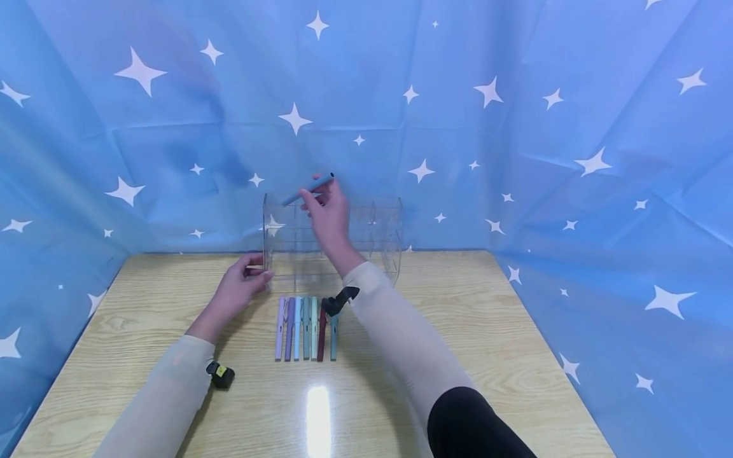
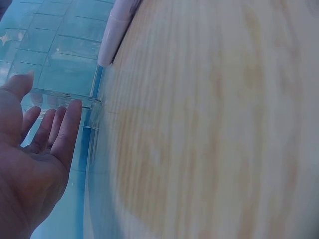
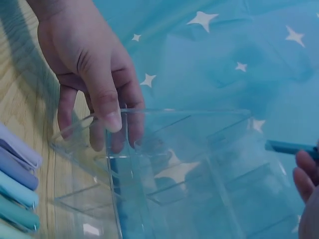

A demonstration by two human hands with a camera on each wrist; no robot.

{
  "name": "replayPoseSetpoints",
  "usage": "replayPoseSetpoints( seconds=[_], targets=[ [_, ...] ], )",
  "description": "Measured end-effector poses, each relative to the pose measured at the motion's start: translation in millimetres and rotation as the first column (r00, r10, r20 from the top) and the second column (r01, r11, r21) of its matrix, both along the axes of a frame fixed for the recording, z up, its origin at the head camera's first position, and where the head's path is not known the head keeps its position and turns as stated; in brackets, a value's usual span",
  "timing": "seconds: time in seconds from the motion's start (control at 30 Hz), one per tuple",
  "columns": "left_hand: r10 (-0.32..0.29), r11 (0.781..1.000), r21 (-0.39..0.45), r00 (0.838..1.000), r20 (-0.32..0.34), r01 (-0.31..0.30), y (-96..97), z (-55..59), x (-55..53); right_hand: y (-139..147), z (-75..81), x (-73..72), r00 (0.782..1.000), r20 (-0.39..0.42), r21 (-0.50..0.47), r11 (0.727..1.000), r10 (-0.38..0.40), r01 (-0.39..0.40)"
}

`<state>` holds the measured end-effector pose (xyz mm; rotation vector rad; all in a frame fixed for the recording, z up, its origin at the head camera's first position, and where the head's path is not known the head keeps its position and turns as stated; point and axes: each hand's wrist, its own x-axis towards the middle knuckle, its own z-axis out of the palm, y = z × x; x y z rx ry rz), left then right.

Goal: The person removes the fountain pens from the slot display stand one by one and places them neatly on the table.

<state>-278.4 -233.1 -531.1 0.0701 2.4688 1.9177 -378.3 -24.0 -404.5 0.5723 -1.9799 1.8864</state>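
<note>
My right hand (image 1: 332, 219) pinches a blue pen (image 1: 309, 189), tilted, over the upper part of a clear plastic organizer (image 1: 386, 238) with several compartments. In the right wrist view, one end of that pen (image 3: 289, 147) shows at the right edge beside the fingertips. At the organizer's left side is my left hand (image 1: 243, 280). Its fairly straight fingers (image 2: 70, 132) touch the outside of the clear side wall, with the thumb at the front edge. Below the organizer lies a row of several pens, among them a lilac pen (image 1: 279, 331) and a dark red pen (image 1: 322, 334).
The organizer stands near the back edge of a wooden table (image 1: 487, 356). A blue curtain (image 1: 366, 76) with white stars hangs right behind it and on both sides. Black wrist cameras (image 1: 222, 375) sit on both sleeves.
</note>
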Motion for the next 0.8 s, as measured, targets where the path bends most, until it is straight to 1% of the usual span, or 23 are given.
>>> replayPoseSetpoints(
  seconds=[0.13,0.2,0.23,0.37,0.43,0.6,0.8],
  targets=[
    [0.005,1.0,-0.008,1.0,0.0,-0.005,0.2,0.3,0.1,8.7,4.2,2.4,0.995,-0.094,-0.003,1.0,-0.026,0.026],
    [0.005,1.0,-0.01,1.0,0.001,-0.005,0.1,0.5,0.8,13.3,5.8,4.1,0.993,-0.116,-0.022,1.0,-0.006,0.003],
    [0.003,1.0,-0.012,1.0,0.001,-0.003,-0.2,0.5,1.1,15.5,6.3,5.5,0.993,-0.12,-0.037,0.999,0.02,-0.025],
    [0.002,1.0,-0.014,1.0,0.001,-0.002,-0.4,0.5,1.7,23.8,4.8,11.2,0.988,-0.095,-0.091,0.987,0.125,-0.134],
    [0.002,1.0,-0.014,1.0,0.006,-0.002,-0.3,0.2,1.4,27.4,2.5,14.2,0.986,-0.077,-0.094,0.983,0.15,-0.157],
    [0.002,1.0,-0.013,1.0,0.011,-0.002,0.2,-1.2,1.0,36.1,-6.9,21.7,0.986,-0.033,-0.069,0.984,0.163,-0.165],
    [-0.004,1.0,-0.003,1.0,0.0,0.004,-1.6,-2.5,0.1,48.0,-16.2,33.7,0.985,0.023,-0.01,0.986,0.169,-0.169]
  ],
)
